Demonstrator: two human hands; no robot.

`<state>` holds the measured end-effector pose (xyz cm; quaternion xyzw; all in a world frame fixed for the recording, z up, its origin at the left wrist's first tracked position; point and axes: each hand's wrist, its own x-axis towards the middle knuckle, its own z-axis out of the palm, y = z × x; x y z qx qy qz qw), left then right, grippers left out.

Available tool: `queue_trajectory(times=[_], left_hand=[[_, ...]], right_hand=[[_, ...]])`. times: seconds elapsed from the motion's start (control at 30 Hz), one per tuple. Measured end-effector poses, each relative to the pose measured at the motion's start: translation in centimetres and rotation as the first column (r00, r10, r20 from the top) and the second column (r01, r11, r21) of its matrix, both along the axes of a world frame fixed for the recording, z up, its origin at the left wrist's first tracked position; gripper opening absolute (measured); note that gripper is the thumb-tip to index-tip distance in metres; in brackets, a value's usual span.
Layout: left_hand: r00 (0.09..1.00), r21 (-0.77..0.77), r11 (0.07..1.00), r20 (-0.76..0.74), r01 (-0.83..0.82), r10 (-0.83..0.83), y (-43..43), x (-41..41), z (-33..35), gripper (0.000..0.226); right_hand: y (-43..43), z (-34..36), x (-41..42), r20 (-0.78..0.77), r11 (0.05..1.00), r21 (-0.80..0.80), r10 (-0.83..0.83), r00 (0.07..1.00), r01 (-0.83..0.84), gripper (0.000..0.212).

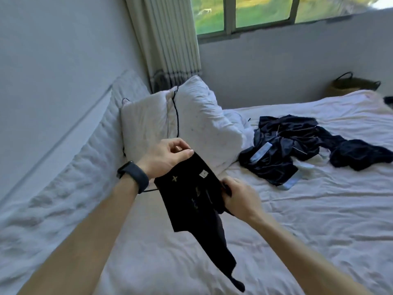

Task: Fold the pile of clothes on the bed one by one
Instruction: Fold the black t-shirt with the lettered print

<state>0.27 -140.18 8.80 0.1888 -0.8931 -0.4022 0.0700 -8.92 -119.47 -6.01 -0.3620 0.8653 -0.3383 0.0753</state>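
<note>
A black garment (192,201) with a small white label and pale marks hangs above the white bed (297,220), its lower end trailing down toward the sheet. My left hand (168,156), with a dark watch on the wrist, pinches its top edge. My right hand (238,196) grips its right edge lower down. A thin black cord hangs from the garment under my left wrist. A pile of dark navy clothes (297,145) with pale blue bands lies crumpled on the bed to the right, well apart from both hands.
Two white pillows (191,122) lean against the padded headboard (63,167) at the left, with a black cable over them. A curtain (168,39) and a window are behind. A woven basket (353,86) stands beyond the bed's far side.
</note>
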Motion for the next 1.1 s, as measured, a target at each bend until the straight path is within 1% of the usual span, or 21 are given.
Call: queue_trajectory(times=[0.07,0.1,0.17,0.2,0.27,0.33,0.43,0.5,0.57,0.63,0.67,0.73,0.77,0.8,0.87,0.9,0.93,0.97,1.03,1.07,1.1], left_hand=[[0.998,-0.216,0.975,-0.037,-0.049,0.042,-0.3,-0.4,1.6,0.010],[0.997,-0.300,0.951,-0.041,-0.070,0.061,-0.5,-0.4,2.0,0.009],[0.997,-0.383,0.921,-0.012,-0.074,0.075,-0.6,-0.3,1.8,0.010],[0.997,-0.394,0.917,0.004,-0.069,0.077,-0.4,-0.4,1.5,0.012],[0.997,-0.393,0.917,0.009,-0.064,0.074,0.2,-0.6,0.9,0.021],[0.997,-0.379,0.924,0.020,-0.056,0.069,0.5,-0.7,0.9,0.037],[0.997,-0.322,0.947,0.071,-0.012,0.037,0.1,-0.8,1.6,0.057],[0.998,-0.158,0.987,0.061,0.030,-0.021,-0.1,-0.8,2.3,0.071],[0.994,0.009,0.996,0.056,0.093,-0.094,-0.5,-0.7,3.2,0.082],[0.967,0.094,0.975,0.137,0.203,-0.214,-0.9,-0.2,3.8,0.080],[0.944,0.099,0.962,0.191,0.255,-0.270,-1.1,0.1,3.7,0.070],[0.901,0.056,0.942,0.278,0.330,-0.332,-1.6,0.7,3.7,0.038],[0.902,0.035,0.939,0.268,0.342,-0.339,-2.0,0.7,3.7,0.023],[0.917,0.033,0.940,0.211,0.340,-0.340,-2.4,0.8,3.7,0.016],[0.964,0.005,0.964,-0.018,0.265,-0.265,-3.1,0.7,3.1,0.015],[0.971,-0.046,0.982,-0.145,0.184,-0.189,-3.3,0.7,2.6,0.014],[0.969,-0.104,0.987,-0.204,0.122,-0.141,-3.6,0.6,1.7,0.011],[0.976,-0.163,0.978,-0.157,0.127,-0.153,-3.6,0.7,0.5,0.012],[0.977,-0.239,0.947,0.088,0.212,-0.197,-3.2,1.1,-2.9,0.022],[0.982,-0.248,0.952,0.113,0.178,-0.154,-3.2,1.3,-4.5,0.024],[0.995,-0.224,0.971,0.058,0.087,-0.076,-3.3,1.3,-5.4,0.023]], right_hand=[[3.8,2.4,-3.5,0.010,0.992,0.117,-0.039,0.999,0.038,0.006],[5.6,3.9,-5.1,0.078,0.992,0.118,-0.051,0.996,0.042,0.008],[8.7,7.1,-8.0,0.270,0.999,0.023,0.020,0.963,-0.028,0.012],[9.8,8.9,-8.9,0.317,0.996,-0.008,0.085,0.945,-0.087,0.017],[11.3,11.8,-10.1,0.351,0.988,-0.015,0.147,0.925,-0.151,0.033],[12.2,13.9,-10.4,0.329,0.992,-0.004,0.121,0.937,-0.126,0.044],[13.6,15.5,-10.7,0.300,0.998,0.007,0.059,0.952,-0.064,0.040],[14.4,15.4,-10.6,0.293,0.999,-0.044,0.022,0.956,-0.009,0.035],[15.0,15.1,-10.4,0.258,0.994,-0.092,-0.031,0.966,0.057,0.027],[15.5,14.8,-10.4,0.201,0.990,-0.087,-0.094,0.975,0.113,0.018],[15.7,15.0,-10.3,0.171,0.987,-0.084,-0.122,0.978,0.138,0.013],[15.8,15.7,-9.8,0.094,0.980,-0.108,-0.158,0.983,0.168,0.008],[15.7,16.0,-9.2,0.031,0.975,-0.130,-0.176,0.984,0.178,0.008],[15.6,16.3,-8.5,-0.041,0.969,-0.162,-0.198,0.979,0.189,0.006],[15.3,15.9,-7.4,-0.230,0.949,-0.217,-0.279,0.932,0.230,0.002],[15.2,15.4,-7.0,-0.315,0.946,-0.189,-0.314,0.896,0.265,0.004],[15.1,14.9,-6.5,-0.356,0.944,-0.106,-0.328,0.875,0.311,0.009],[15.0,14.2,-6.3,-0.355,0.932,-0.004,-0.339,0.871,0.362,0.017],[15.2,12.8,-6.4,-0.320,0.889,0.126,-0.384,0.866,0.440,0.035],[15.2,12.2,-6.3,-0.340,0.875,0.128,-0.403,0.850,0.467,0.041],[15.3,11.8,-6.1,-0.392,0.873,0.074,-0.418,0.820,0.481,0.046]])
